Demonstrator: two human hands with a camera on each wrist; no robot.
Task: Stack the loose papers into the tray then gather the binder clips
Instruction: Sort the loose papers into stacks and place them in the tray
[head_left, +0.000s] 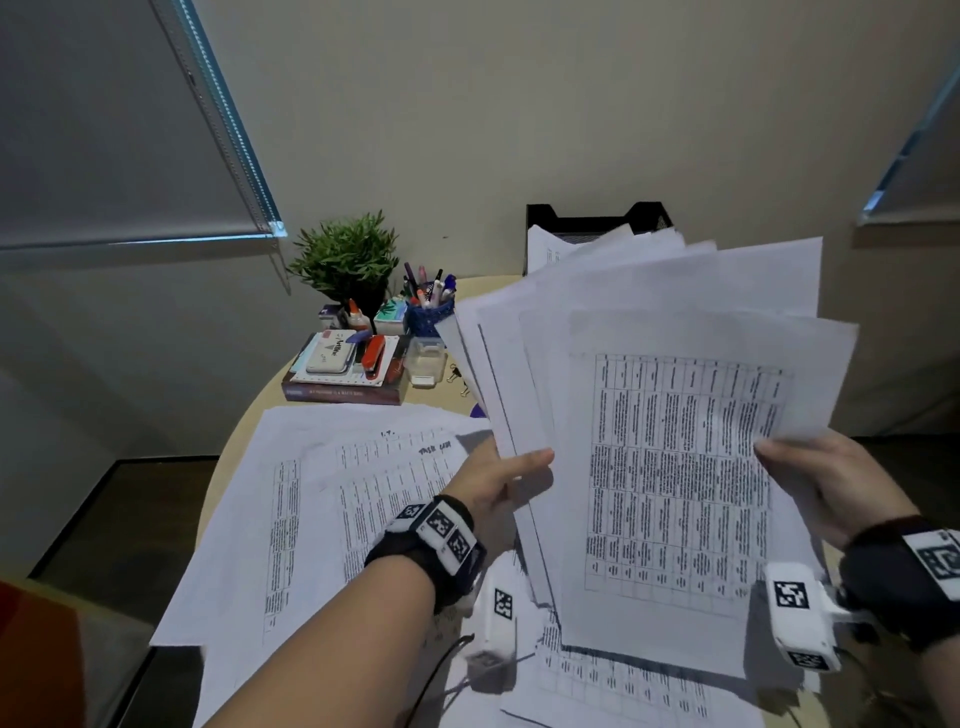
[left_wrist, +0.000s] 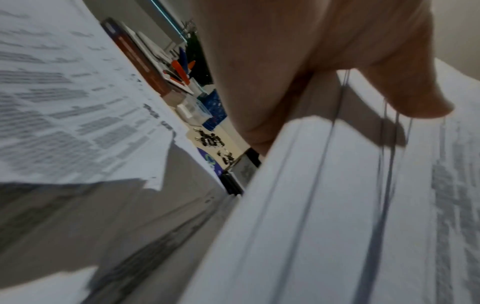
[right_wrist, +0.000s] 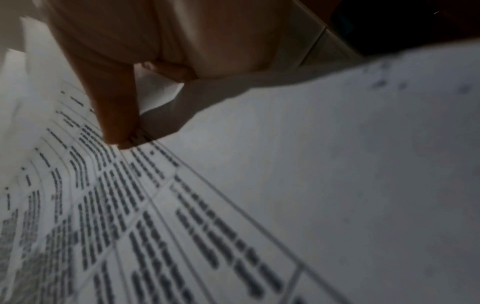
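Observation:
I hold a fanned bundle of printed papers (head_left: 675, 457) above the desk with both hands. My left hand (head_left: 506, 475) pinches its left edge, thumb on top; the left wrist view shows the bundle (left_wrist: 337, 205) under that thumb (left_wrist: 405, 94). My right hand (head_left: 826, 478) pinches the right edge, thumb on the top sheet (right_wrist: 233, 205). More loose sheets (head_left: 332, 499) lie on the desk at the left and under the bundle. The black paper tray (head_left: 597, 218) stands at the back, partly hidden by the bundle, with sheets in it. Binder clips (head_left: 460, 378) lie near the clear box; several binder clips (left_wrist: 211, 139) show in the left wrist view.
A potted plant (head_left: 345, 260), a blue pen cup (head_left: 428, 312), a glue bottle and a small clear box (head_left: 426, 358) stand at the back left. A stapler (head_left: 375, 353) and stamp pad rest on a book (head_left: 345, 387). The round desk's edge (head_left: 249, 421) curves at left.

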